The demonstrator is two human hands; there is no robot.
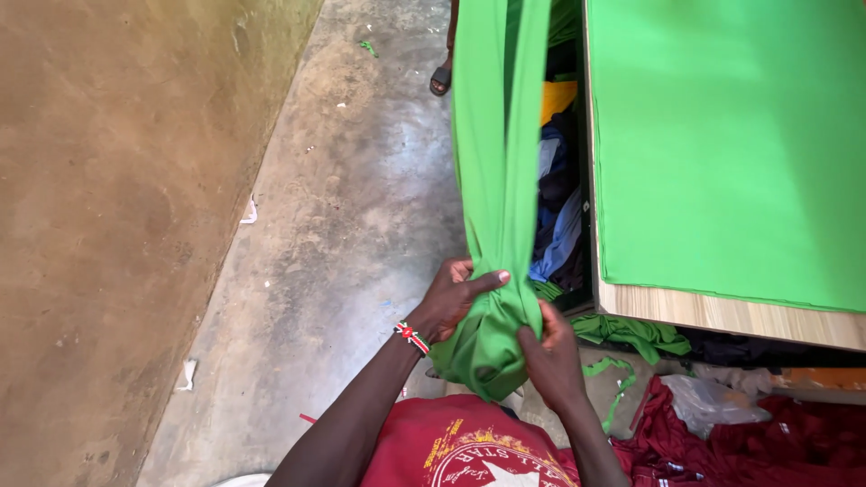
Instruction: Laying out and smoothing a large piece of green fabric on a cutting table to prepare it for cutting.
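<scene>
A long band of green cloth (494, 135) hangs stretched from the top of the view down to a gathered bunch in front of my chest. My left hand (451, 298) grips the bunch from the left, thumb laid across the fabric. My right hand (548, 356) holds it from the right, fingers pressed into the folds. Both hands are closed on the same green cloth. A beaded band sits on my left wrist (412, 337).
A wooden table (722, 316) covered by a flat green sheet (731, 144) stands at the right. Piled clothes (559, 207) lie under it, with green scraps (631, 335) and dark red fabric (767, 442) on the floor. Another person's sandalled foot (440, 79) stands ahead. An earthen wall (117, 198) runs along the left.
</scene>
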